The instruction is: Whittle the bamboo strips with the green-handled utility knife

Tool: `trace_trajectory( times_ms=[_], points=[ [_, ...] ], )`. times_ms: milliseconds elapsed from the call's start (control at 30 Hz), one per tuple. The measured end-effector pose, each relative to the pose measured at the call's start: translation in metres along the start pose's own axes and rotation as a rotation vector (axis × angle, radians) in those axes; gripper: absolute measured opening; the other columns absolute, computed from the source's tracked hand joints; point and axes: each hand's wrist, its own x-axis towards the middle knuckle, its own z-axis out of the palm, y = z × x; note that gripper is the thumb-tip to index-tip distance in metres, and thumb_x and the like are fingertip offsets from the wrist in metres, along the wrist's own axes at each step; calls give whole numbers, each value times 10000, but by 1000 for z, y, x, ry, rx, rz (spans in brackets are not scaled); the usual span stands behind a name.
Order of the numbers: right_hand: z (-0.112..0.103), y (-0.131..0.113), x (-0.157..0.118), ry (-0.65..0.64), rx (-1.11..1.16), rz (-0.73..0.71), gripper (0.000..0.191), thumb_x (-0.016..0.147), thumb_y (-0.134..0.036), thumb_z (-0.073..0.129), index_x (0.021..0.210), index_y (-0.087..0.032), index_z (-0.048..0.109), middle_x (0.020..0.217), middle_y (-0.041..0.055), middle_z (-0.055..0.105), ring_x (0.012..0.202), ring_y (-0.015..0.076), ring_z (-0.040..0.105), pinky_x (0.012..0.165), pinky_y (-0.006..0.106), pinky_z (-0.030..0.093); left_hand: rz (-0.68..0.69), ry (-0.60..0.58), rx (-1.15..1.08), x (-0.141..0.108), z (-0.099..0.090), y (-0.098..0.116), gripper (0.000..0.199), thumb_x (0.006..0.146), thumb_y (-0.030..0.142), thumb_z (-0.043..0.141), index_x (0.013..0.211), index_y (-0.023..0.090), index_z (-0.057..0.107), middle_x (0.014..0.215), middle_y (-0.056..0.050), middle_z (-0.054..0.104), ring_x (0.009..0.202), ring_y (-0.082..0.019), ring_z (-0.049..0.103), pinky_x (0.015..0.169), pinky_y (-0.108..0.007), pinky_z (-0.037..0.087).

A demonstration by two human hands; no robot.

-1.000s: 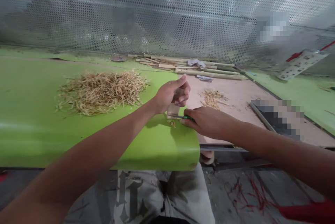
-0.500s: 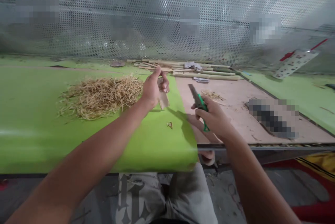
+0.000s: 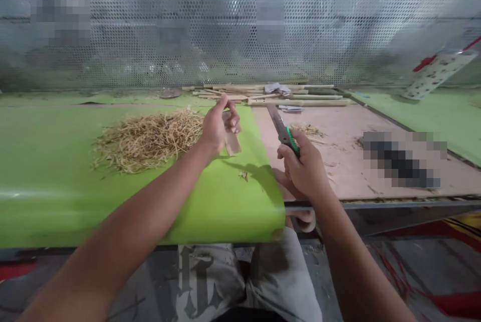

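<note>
My left hand (image 3: pixel 220 124) is closed around a flat, light-brown wooden piece (image 3: pixel 233 144), whose lower end sticks out below the fingers above the green mat (image 3: pixel 210 196). To the right, my right hand (image 3: pixel 306 164) grips a green and dark utility knife (image 3: pixel 288 140), its wide blade pointing up and away to the left. The knife and the wooden piece are apart. A heap of thin straw-like shavings (image 3: pixel 150 139) lies left of my left hand. One small scrap (image 3: pixel 244 175) rests on the mat between my hands.
Bamboo sticks (image 3: pixel 300 103) and folded paper (image 3: pixel 278 89) lie along the back beneath a perforated metal screen (image 3: pixel 225 41). On the pinkish board (image 3: pixel 349 161) are small shavings (image 3: pixel 308 130) and a blurred dark object (image 3: pixel 400 161). A patterned cup (image 3: pixel 438 75) leans at the right.
My right hand has turned the knife so its blade points further away. My left hand keeps its hold on the wooden piece. The view has shifted slightly.
</note>
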Motion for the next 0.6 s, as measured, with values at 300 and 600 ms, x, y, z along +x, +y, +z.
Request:
trace_trajectory(
  times_ms=[300,600],
  points=[
    [-23,-12,-12,-56,-92,-78,377,933,-364,303,1244,-199,436,776,53,665,598,186,586,543,249,354,-112,-139,27,-1,1,-7,403,854,509,498,612,187,494,416,47,433,307,-50,402,346,-193,328],
    [-32,-32,13,-450,-491,-115,338,969,-365,282,1197,-198,468,818,96,694,678,222,639,530,255,314,-120,-419,71,-9,1,-11,488,838,555,490,545,168,443,386,57,373,312,-41,372,376,-189,351]
  ],
)
